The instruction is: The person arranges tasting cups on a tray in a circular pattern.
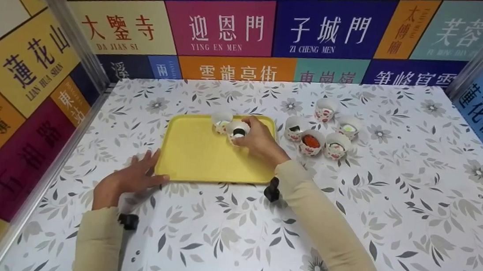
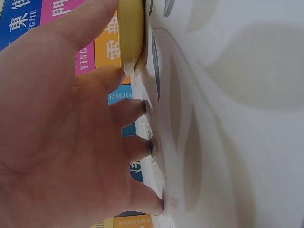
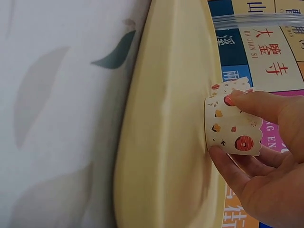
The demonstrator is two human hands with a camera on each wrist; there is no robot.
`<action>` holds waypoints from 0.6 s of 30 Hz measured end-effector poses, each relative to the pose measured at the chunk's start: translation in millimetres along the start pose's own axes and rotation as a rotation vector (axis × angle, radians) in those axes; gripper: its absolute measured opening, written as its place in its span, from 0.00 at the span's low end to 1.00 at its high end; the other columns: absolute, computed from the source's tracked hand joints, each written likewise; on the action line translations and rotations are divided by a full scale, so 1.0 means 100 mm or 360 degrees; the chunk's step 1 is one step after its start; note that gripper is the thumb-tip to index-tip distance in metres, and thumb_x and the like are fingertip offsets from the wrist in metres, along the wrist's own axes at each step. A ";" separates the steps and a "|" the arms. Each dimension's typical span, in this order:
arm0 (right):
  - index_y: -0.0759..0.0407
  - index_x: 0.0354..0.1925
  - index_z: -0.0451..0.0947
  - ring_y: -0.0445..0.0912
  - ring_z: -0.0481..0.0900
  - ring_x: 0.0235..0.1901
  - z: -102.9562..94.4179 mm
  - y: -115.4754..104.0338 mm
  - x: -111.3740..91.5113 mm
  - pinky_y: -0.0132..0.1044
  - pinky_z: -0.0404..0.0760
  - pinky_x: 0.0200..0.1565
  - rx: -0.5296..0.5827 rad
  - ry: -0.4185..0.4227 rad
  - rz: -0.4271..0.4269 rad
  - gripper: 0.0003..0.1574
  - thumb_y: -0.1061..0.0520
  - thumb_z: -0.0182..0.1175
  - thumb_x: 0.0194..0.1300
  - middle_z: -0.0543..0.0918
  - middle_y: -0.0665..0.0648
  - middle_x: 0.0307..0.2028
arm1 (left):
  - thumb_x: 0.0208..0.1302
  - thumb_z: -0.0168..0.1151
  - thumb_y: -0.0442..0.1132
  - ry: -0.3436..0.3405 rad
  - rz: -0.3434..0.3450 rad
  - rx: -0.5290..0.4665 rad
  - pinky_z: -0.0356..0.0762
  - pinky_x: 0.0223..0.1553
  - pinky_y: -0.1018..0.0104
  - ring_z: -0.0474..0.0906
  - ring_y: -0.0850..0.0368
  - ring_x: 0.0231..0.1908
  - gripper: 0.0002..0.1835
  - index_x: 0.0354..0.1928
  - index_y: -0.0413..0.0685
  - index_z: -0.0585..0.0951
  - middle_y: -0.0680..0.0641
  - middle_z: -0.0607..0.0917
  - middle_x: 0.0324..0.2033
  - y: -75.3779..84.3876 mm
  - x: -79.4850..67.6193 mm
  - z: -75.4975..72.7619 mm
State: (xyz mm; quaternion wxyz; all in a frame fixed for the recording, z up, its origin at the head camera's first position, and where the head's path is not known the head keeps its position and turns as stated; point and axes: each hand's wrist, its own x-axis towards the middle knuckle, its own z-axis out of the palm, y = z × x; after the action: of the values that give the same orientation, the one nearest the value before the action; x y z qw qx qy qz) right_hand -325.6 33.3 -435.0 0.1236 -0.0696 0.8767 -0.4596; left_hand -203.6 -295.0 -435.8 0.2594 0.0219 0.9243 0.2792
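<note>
A yellow tray (image 1: 195, 153) lies on the table. In its far part my right hand (image 1: 263, 140) grips a small paper cup (image 1: 231, 137), thumb on one side and fingers on the other. This cup holds a white piece with a black band; printed patterns and a scalloped rim show on the same paper cup (image 3: 237, 126) in the right wrist view. A second paper cup (image 1: 221, 116) stands right beside it on the tray. My left hand (image 1: 131, 178) touches the tray's near left corner, fingers spread and fairly straight, several fingertips resting on the table.
Right of the tray stand several more paper cups, one with an orange-red filling (image 1: 311, 141), one with a green and white filling (image 1: 349, 128). The flower-patterned table (image 1: 221, 248) ends at panels of coloured signs (image 1: 225, 27) behind and at both sides.
</note>
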 end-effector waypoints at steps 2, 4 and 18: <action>0.59 0.70 0.65 0.51 0.73 0.63 0.00 0.00 0.00 0.42 0.71 0.68 0.0006 0.0005 0.0011 0.45 0.59 0.73 0.58 0.73 0.61 0.68 | 0.65 0.55 0.70 0.0000 0.0001 0.0001 0.22 0.71 0.26 0.16 0.31 0.76 0.56 0.80 0.59 0.34 0.40 0.29 0.79 0.01 0.00 0.00; 0.59 0.70 0.64 0.51 0.73 0.64 0.00 0.00 0.00 0.42 0.71 0.69 0.0015 0.0006 0.0018 0.46 0.59 0.72 0.58 0.72 0.61 0.69 | 0.65 0.55 0.70 -0.0001 -0.0005 0.0001 0.22 0.71 0.26 0.17 0.31 0.76 0.56 0.80 0.59 0.34 0.40 0.29 0.79 0.01 0.00 0.00; 0.56 0.73 0.62 0.54 0.70 0.67 -0.09 -0.04 -0.10 0.46 0.71 0.68 0.0090 0.0035 0.0015 0.52 0.56 0.76 0.56 0.70 0.59 0.70 | 0.64 0.56 0.70 -0.0021 -0.0002 -0.0011 0.22 0.70 0.25 0.15 0.31 0.75 0.57 0.80 0.59 0.34 0.39 0.28 0.79 0.02 0.00 -0.01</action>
State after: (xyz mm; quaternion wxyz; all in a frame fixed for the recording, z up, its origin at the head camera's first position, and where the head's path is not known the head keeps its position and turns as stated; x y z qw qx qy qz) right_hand -318.5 40.8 -424.9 0.1179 -0.0569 0.8651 -0.4843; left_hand -204.2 -294.4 -433.9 0.2657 0.0223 0.9216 0.2820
